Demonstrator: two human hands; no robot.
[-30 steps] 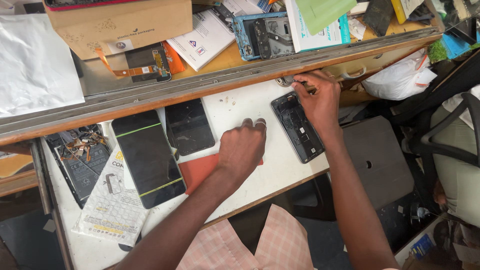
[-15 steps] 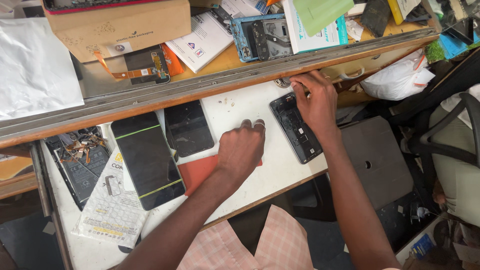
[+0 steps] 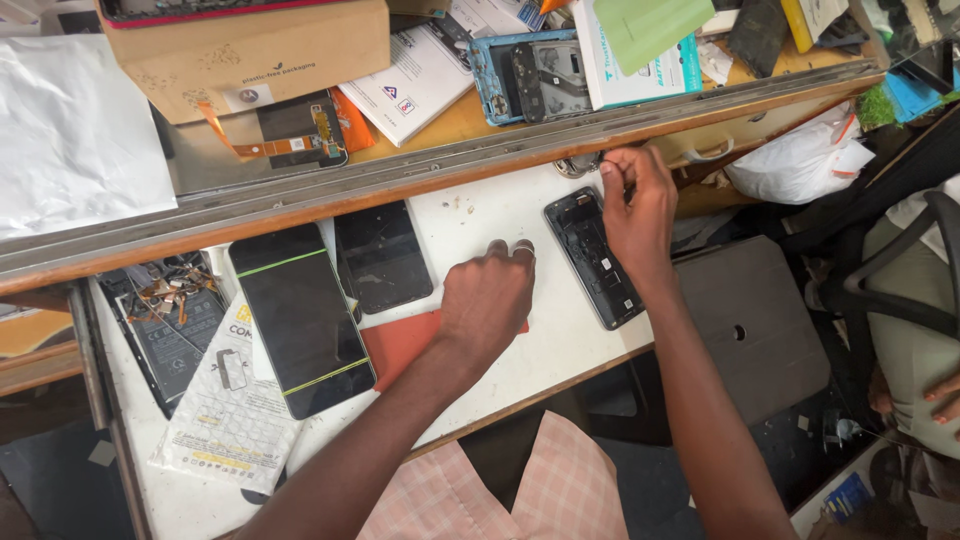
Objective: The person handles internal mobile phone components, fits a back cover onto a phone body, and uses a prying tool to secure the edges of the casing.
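Observation:
My left hand (image 3: pixel 490 295) rests as a closed fist, knuckles down, on the white bench top (image 3: pixel 520 375), over the edge of a red mat (image 3: pixel 400 345). My right hand (image 3: pixel 635 210) is at the far end of an opened black phone body (image 3: pixel 597 260) that lies with its insides up. Its thumb and fingertips are pinched together close to a small round metal part (image 3: pixel 575 165) under the shelf edge. Whether anything tiny is held in the pinch is too small to tell.
A black phone with green edge lines (image 3: pixel 300 315) and a dark screen panel (image 3: pixel 380 255) lie left of my fist. A stripped phone (image 3: pixel 165 320) and a printed sheet (image 3: pixel 225 420) lie further left. The wooden shelf (image 3: pixel 400 180) above carries a cardboard box (image 3: pixel 250 50) and a blue phone frame (image 3: pixel 525 75). To the right are a white bag (image 3: pixel 790 160) and a grey seat (image 3: pixel 750 330).
My right hand's fingertips have shifted from the top of the opened phone toward the shelf edge and pinched together. My left fist stays where it was.

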